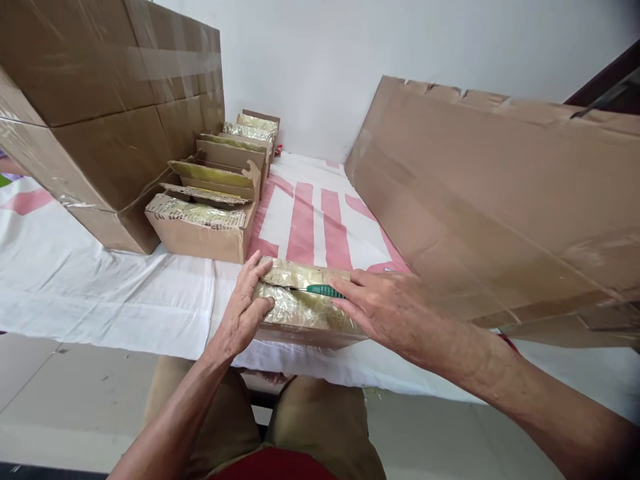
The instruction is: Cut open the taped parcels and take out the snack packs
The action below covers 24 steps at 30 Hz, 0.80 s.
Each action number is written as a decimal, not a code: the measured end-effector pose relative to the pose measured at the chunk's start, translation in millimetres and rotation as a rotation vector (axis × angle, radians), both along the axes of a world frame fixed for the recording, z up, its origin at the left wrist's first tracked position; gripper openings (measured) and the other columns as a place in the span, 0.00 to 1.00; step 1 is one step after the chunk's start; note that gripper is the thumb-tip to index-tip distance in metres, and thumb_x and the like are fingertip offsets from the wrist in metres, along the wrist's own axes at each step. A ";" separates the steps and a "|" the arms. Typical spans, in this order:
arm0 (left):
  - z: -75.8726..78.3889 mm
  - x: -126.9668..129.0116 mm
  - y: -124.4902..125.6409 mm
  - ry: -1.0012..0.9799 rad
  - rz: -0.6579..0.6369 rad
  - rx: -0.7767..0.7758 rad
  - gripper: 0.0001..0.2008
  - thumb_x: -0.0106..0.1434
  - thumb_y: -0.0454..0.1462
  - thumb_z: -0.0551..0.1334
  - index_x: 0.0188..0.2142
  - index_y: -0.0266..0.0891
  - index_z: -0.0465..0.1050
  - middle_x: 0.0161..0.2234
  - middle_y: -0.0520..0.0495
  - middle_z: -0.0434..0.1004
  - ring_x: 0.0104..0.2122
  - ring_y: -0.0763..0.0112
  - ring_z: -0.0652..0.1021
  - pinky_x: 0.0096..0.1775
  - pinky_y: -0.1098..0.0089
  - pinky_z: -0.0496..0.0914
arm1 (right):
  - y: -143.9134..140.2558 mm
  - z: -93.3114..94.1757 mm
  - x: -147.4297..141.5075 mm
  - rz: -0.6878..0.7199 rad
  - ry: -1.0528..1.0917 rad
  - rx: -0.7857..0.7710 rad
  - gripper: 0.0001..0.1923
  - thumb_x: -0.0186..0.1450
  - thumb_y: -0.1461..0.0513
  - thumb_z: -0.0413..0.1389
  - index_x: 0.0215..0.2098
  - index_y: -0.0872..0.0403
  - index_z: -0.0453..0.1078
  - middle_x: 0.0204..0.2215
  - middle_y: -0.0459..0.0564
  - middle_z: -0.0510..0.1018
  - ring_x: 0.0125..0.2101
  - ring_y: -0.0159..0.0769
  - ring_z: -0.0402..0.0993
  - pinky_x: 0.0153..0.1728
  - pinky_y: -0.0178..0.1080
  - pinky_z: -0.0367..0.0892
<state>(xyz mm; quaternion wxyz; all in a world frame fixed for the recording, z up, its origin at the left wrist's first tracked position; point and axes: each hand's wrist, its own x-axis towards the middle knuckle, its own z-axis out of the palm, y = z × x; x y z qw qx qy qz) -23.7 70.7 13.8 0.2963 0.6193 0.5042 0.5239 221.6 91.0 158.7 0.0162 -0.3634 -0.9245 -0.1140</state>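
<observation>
A small cardboard box with shiny gold tape over its top lies at the near edge of the table. My left hand presses against the box's left end, fingers over the top corner. My right hand rests on the box's right side and holds a green-handled tool that lies along the seam of the top flaps. The tool's tip is hidden between the flaps and my fingers.
A row of similar small boxes with gold tape runs back along the left. Beside them stands a big taped carton. A large flattened cardboard sheet leans at the right. A white cloth with red stripes covers the table.
</observation>
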 end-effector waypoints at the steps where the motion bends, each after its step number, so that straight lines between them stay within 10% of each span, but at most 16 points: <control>1: 0.2 0.0 -0.1 -0.001 0.002 -0.004 0.32 0.61 0.35 0.58 0.66 0.45 0.68 0.76 0.44 0.54 0.74 0.49 0.57 0.71 0.41 0.54 | -0.6 2.7 -0.8 -0.006 -0.019 -0.006 0.08 0.74 0.58 0.57 0.45 0.50 0.78 0.30 0.51 0.82 0.24 0.39 0.74 0.24 0.40 0.56; 14: -0.6 -0.6 0.4 -0.016 0.016 -0.003 0.31 0.60 0.34 0.58 0.64 0.41 0.71 0.75 0.41 0.56 0.74 0.48 0.58 0.72 0.40 0.51 | -6.9 18.1 0.3 0.034 -0.027 -0.039 0.13 0.76 0.54 0.54 0.40 0.51 0.77 0.24 0.50 0.77 0.22 0.36 0.72 0.27 0.40 0.58; 24: 5.2 -0.3 -1.7 -0.038 0.029 -0.052 0.31 0.58 0.36 0.59 0.63 0.39 0.72 0.75 0.42 0.57 0.74 0.50 0.57 0.72 0.43 0.52 | -13.5 32.8 -21.2 -0.061 -0.421 -0.059 0.07 0.70 0.68 0.56 0.45 0.56 0.74 0.30 0.53 0.80 0.26 0.36 0.73 0.24 0.39 0.49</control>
